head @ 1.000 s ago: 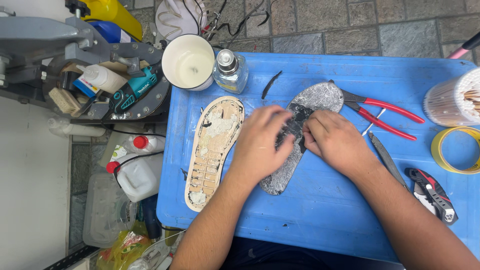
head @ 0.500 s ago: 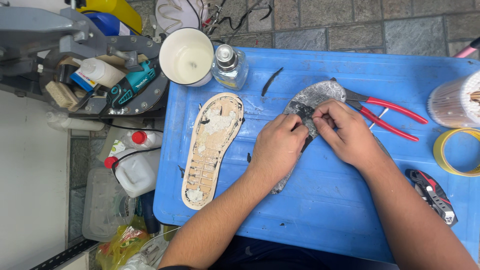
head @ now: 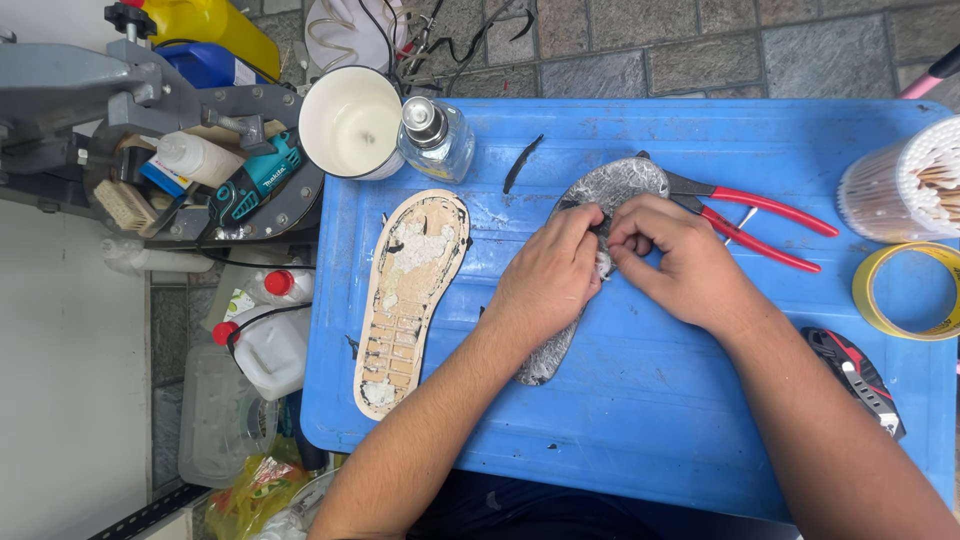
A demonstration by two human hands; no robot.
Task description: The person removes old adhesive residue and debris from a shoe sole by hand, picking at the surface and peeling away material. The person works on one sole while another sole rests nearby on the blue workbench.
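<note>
A shoe-repair workshop: a detached shoe sole (head: 410, 300) crusted with old glue lies on the blue tabletop (head: 650, 420), with red-handled pliers (head: 760, 215) near the far edge, a tape roll (head: 903, 290) at the right edge, and glue bottles (head: 200, 158) crowding a metal stand (head: 90, 90) beside the left edge.

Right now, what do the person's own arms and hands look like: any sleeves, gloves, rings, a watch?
Both forearms are bare as far as the frame shows; no sleeve edge is in view. The left hand and right hand wear no gloves. No ring, watch, wristband or bandage shows on either. Fingernails are short where they can be seen. Fine dark hair shows along the forearms.
</note>
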